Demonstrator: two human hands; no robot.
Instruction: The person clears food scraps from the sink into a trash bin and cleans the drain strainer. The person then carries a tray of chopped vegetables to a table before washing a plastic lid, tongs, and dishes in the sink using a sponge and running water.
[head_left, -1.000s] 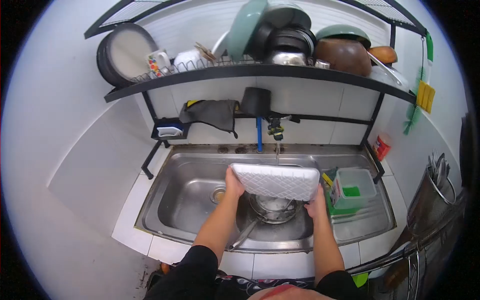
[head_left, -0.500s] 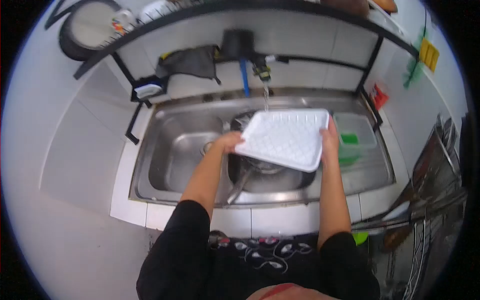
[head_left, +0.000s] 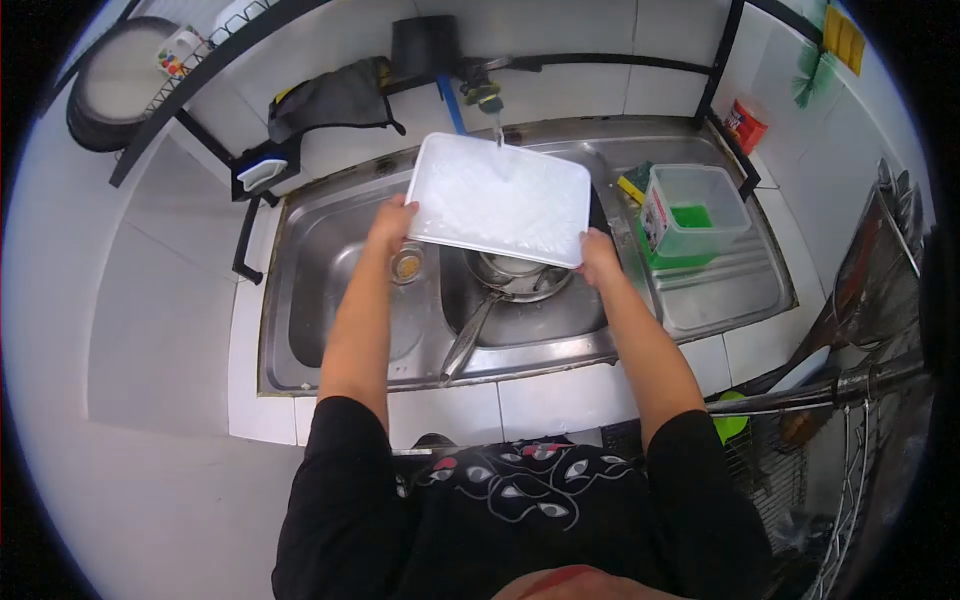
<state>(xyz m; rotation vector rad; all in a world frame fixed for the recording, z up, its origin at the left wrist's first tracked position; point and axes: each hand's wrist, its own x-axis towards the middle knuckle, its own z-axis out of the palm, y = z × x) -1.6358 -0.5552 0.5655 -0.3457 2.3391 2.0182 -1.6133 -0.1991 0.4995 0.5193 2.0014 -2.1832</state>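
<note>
A white rectangular tray [head_left: 500, 200] is held out over the right sink basin. My left hand [head_left: 393, 222] grips its near left corner, and my right hand [head_left: 598, 257] is closed on its near right corner. Water runs from the faucet [head_left: 484, 95] onto the far part of the tray's face, which looks wet. Below it, in the right basin, lies a metal pan [head_left: 522, 286], its handle [head_left: 468, 340] pointing toward me. The tray hides part of the pan and basin.
The left basin [head_left: 330, 300] has a drain strainer [head_left: 407, 265] with yellowish bits. On the right drainboard [head_left: 730, 300] stand a clear container with green contents [head_left: 698, 222] and a sponge [head_left: 635, 183]. A dark cloth [head_left: 335, 100] hangs on the back rail. Utensils [head_left: 880, 270] hang at the right.
The tray has moved up and left in view, its far edge now under the water stream. Both hands still hold it. The camera view has shifted too.
</note>
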